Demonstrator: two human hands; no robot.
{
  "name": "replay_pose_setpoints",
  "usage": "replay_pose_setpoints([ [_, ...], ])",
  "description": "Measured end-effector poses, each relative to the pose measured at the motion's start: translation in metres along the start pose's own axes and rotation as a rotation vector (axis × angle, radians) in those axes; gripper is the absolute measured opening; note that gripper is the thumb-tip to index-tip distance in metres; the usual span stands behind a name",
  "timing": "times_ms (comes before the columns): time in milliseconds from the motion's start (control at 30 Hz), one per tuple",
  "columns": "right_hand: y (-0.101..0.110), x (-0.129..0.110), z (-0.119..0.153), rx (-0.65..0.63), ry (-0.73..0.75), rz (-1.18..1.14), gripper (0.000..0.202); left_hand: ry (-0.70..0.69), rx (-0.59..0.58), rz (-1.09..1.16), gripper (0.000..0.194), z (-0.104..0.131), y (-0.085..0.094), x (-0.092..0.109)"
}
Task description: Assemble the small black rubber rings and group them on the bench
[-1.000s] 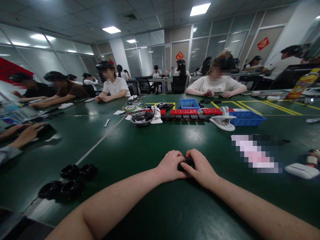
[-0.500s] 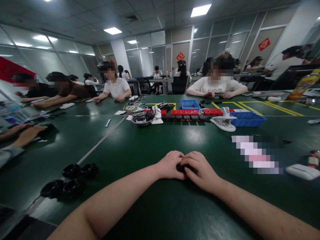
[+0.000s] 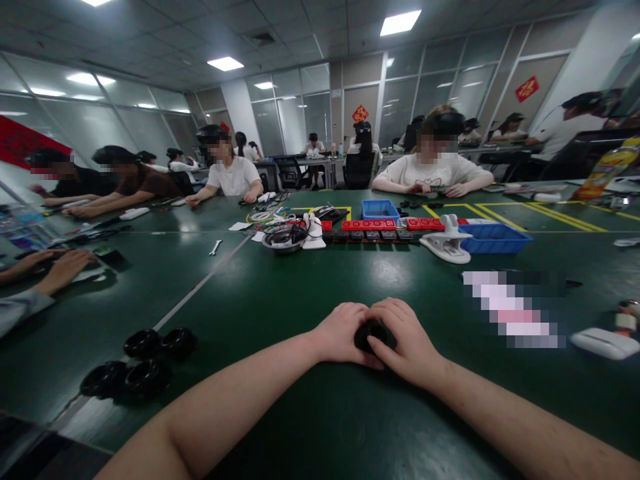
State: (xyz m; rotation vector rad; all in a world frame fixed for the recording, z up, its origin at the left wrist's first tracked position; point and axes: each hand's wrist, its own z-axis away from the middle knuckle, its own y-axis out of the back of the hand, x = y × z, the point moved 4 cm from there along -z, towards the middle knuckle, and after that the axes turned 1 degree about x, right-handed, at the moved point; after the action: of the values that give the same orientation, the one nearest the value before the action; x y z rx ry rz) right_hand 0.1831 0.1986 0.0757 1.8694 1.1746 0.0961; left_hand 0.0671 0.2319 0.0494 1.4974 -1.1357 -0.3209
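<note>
Between my two hands, low over the green table [image 3: 280, 293], is a black ring-shaped part [image 3: 374, 331], partly covered by fingers. My left hand [image 3: 343, 333] wraps its left side. My right hand [image 3: 403, 337] curls over the top and right side, thumb across the near face. Several similar glossy black ring-shaped parts [image 3: 145, 377] lie in a cluster on the table to the left, near my left forearm.
Ahead lie a metal bowl of cables [image 3: 284, 238], a red power strip [image 3: 369, 225], a white clamp base [image 3: 447, 239] and a blue bin [image 3: 493, 238]. A wrench [image 3: 215, 247] rests left. At right is a white case [image 3: 605, 343]. A co-worker's hands [image 3: 63, 267] work at far left.
The black ring-shaped part has turned in my hands, so its round face shows more. My fingers have shifted slightly around it. At far left, the co-worker's hands moved a little.
</note>
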Motion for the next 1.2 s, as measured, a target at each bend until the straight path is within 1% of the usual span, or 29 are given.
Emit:
replay_pose_setpoints([
  [100, -0.005, 0.011, -0.001, -0.023, -0.152, 0.063, 0.023, 0.063, 0.034, -0.038, 0.065, 0.000, -0.001, 0.001],
  [200, -0.012, 0.017, 0.001, -0.077, -0.244, 0.084, 0.025, 0.101, 0.051, -0.074, 0.064, 0.000, -0.004, 0.000],
  [333, -0.015, 0.019, 0.002, -0.107, -0.281, 0.092, 0.023, 0.065, 0.059, -0.088, 0.053, 0.000, -0.007, 0.000],
  [467, -0.015, 0.019, 0.001, -0.118, -0.290, 0.117, 0.021, 0.069, 0.068, -0.078, 0.040, 0.000, -0.007, -0.003],
  [600, -0.014, 0.018, 0.000, -0.115, -0.258, 0.108, 0.019, 0.060, 0.073, -0.035, 0.037, 0.000, -0.005, -0.003],
  [667, -0.012, 0.016, 0.000, -0.106, -0.225, 0.080, 0.016, 0.045, 0.053, 0.005, 0.037, 0.000, -0.005, -0.004],
  [767, -0.009, 0.008, 0.000, -0.086, -0.114, 0.011, 0.011, 0.020, 0.008, 0.062, 0.037, 0.000, -0.005, -0.006],
  [900, -0.006, -0.003, 0.000, -0.078, 0.053, -0.075, 0.021, -0.002, -0.054, 0.068, 0.029, -0.001, -0.005, -0.008],
  [1000, -0.006, -0.007, 0.001, -0.103, 0.099, -0.089, 0.022, -0.017, -0.078, 0.052, 0.023, -0.002, -0.006, -0.008],
  [1100, -0.007, -0.009, 0.002, -0.128, 0.109, -0.093, 0.022, -0.031, -0.080, 0.025, 0.026, -0.001, -0.007, -0.006],
  [1200, -0.005, -0.010, 0.002, -0.115, 0.121, -0.100, 0.023, -0.031, -0.075, 0.015, 0.040, 0.000, -0.007, -0.005],
])
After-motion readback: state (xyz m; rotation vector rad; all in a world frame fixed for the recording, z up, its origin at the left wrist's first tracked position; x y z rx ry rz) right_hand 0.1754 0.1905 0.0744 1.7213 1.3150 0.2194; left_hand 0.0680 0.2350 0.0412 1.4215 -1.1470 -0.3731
